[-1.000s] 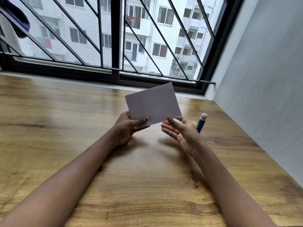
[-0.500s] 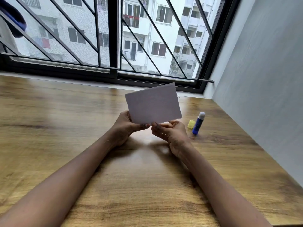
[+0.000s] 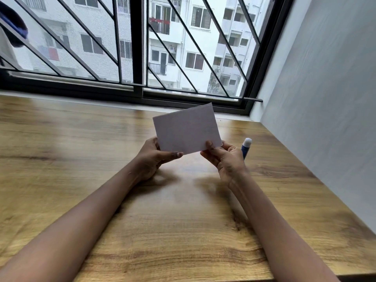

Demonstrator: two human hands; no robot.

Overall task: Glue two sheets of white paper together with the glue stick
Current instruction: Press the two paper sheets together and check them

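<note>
Holding the white paper (image 3: 186, 129) at frame centre, we pinch its lower edge with left hand (image 3: 153, 157) and right hand (image 3: 223, 157); glue stick (image 3: 245, 147) stands right on the tabletop (image 3: 81, 159).

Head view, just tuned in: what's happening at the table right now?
A person holds a white paper up off the wooden table with both hands: the left hand pinches its lower left edge, the right hand its lower right corner. I cannot tell whether it is one sheet or two. The glue stick, white tip up, is untouched just behind the right hand.
</note>
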